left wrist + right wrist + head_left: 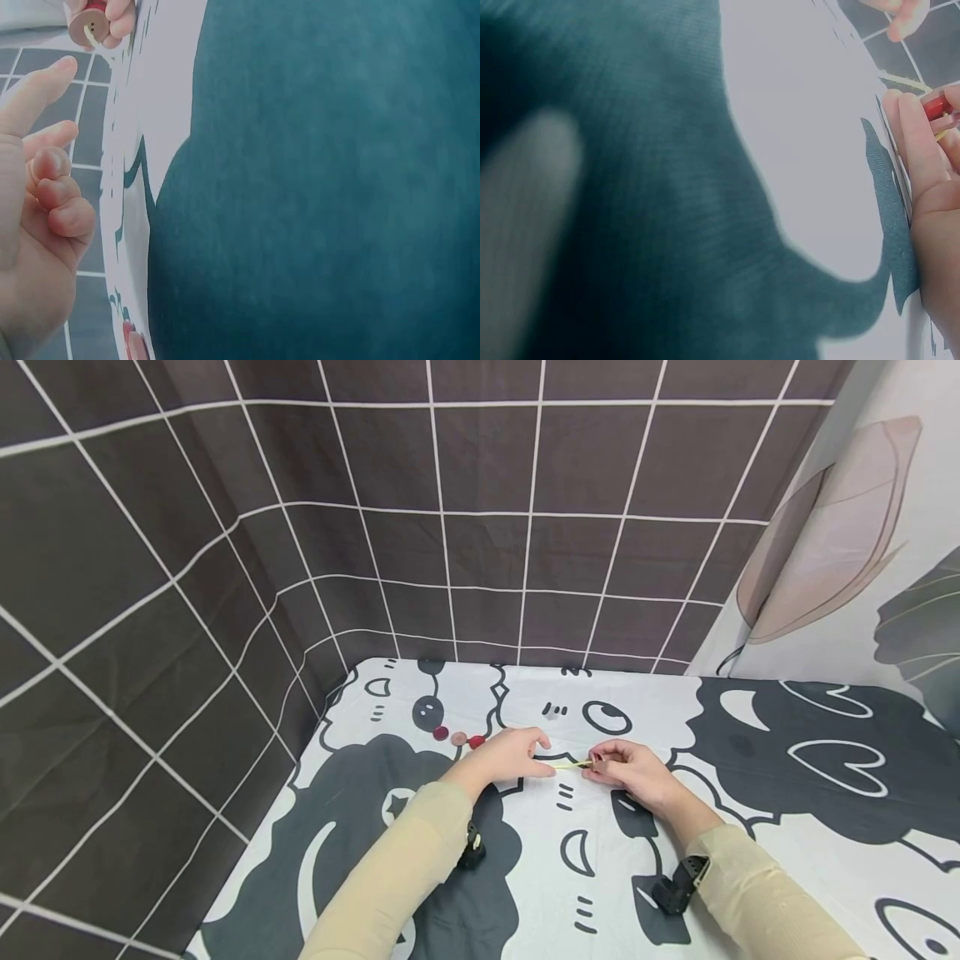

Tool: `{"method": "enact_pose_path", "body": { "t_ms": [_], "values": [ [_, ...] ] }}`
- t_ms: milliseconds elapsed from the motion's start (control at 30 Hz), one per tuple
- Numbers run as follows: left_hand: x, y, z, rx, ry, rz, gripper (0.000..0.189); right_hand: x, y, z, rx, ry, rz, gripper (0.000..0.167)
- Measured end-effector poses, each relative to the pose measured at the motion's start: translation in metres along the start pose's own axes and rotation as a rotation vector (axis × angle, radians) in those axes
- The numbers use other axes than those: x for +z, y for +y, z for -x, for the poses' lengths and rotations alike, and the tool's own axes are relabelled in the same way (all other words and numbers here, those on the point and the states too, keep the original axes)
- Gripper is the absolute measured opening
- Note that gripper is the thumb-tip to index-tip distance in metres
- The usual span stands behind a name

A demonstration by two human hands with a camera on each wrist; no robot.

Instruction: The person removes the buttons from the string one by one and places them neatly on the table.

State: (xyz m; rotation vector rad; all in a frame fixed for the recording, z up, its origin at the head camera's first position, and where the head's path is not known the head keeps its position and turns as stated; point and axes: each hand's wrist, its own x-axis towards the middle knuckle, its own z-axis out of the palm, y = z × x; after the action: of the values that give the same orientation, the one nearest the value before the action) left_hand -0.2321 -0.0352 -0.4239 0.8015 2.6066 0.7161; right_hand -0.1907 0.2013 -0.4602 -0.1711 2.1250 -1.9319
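My right hand [633, 772] pinches a small stack of buttons between thumb and fingers. Its front one is a pinkish round button [88, 28] with small holes, and a red piece [935, 107] shows behind it. A pale yellow string [572, 766] comes out of the button's face and stretches toward my left hand [512, 755]. That hand has its thumb and index finger spread apart with a gap between them, the thumb tip close to the string's free end. The other left fingers [67, 202] are loosely bent. Part of the stack is hidden by the right fingers.
Left of my left hand, in a row on the patterned cloth [547, 893], lie a dark red button [441, 733], a pink button [459, 738] and a red button [477, 742]. A dark gridded curtain [480, 552] rises behind and to the left.
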Motion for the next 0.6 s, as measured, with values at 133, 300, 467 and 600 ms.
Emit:
{"method": "enact_pose_path", "body": {
  "t_ms": [133,300,467,600],
  "values": [
    [0.0017,0.0037,-0.0013,0.01,0.0,-0.002,0.044,-0.0006,-0.0004,-0.0001,0.0,-0.001,-0.001,0.034],
    [0.0026,0.0079,-0.0021,0.016,-0.007,-0.008,0.044,-0.0007,-0.0012,0.0002,-0.006,-0.009,-0.007,0.035],
    [0.0029,0.0085,-0.0024,0.009,-0.012,-0.006,0.044,-0.0004,-0.0024,0.0013,-0.007,-0.013,-0.011,0.037],
    [0.0034,0.0075,-0.0036,0.008,-0.013,-0.009,0.044,0.0001,-0.003,0.0016,-0.005,-0.012,-0.012,0.037]
  ]
}}
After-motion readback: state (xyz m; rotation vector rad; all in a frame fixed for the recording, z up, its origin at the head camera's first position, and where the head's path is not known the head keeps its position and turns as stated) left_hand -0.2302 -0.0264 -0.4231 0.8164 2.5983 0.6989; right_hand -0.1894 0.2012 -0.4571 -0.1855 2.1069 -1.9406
